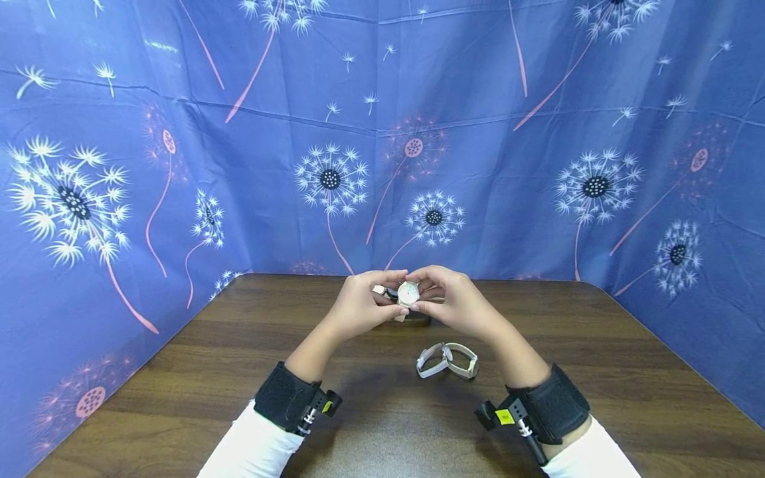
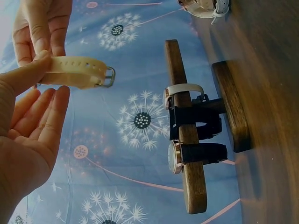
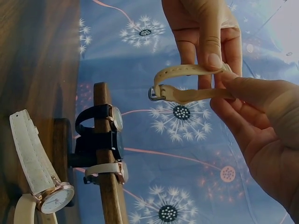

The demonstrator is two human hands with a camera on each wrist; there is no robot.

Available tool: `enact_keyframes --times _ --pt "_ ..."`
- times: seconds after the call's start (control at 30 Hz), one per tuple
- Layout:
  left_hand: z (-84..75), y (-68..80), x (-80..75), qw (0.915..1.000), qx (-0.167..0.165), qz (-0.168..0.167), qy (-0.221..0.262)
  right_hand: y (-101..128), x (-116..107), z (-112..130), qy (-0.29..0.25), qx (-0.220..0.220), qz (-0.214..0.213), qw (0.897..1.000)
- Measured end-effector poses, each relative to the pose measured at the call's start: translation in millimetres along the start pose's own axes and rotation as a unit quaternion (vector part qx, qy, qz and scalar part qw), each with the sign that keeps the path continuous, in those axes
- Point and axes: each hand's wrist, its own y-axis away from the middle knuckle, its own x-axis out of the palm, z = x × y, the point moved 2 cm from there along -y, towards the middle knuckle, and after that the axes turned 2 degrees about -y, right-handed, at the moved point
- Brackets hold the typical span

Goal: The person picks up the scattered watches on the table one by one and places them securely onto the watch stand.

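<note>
Both hands hold the cream-strap watch (image 1: 409, 293) above the table's far edge: left hand (image 1: 358, 307) and right hand (image 1: 455, 302) pinch its strap. It seems the strap is being handled near the buckle; next needs a steady pinch.

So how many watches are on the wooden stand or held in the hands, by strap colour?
Black-strap watches, on stand: 2
White-strap watch, on stand: 1
Cream-strap watch, held: 1
Total: 4

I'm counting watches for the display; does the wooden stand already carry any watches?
Yes, the left wrist view shows the wooden stand with watches strapped around its crossbar.
</note>
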Motion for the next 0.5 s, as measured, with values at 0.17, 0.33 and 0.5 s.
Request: enact_keyframes --times 0.17,0.33,0.5 --pt "-2.3 0.2 -1.5 0.9997 0.021 -0.002 -0.010 -0.2 -1.5 1.0 -0.030 0.032 -0.013 0.999" --pt "-4.6 0.6 -2.3 0.9984 0.053 -0.001 -0.020 -0.3 -0.6 -0.9 -0.065 0.047 -0.022 0.997" --pt "-5.4 -0.2 -2.1 0.9960 0.080 0.005 -0.041 -0.5 1.7 -1.8 -0.094 0.048 -0.021 0.994"
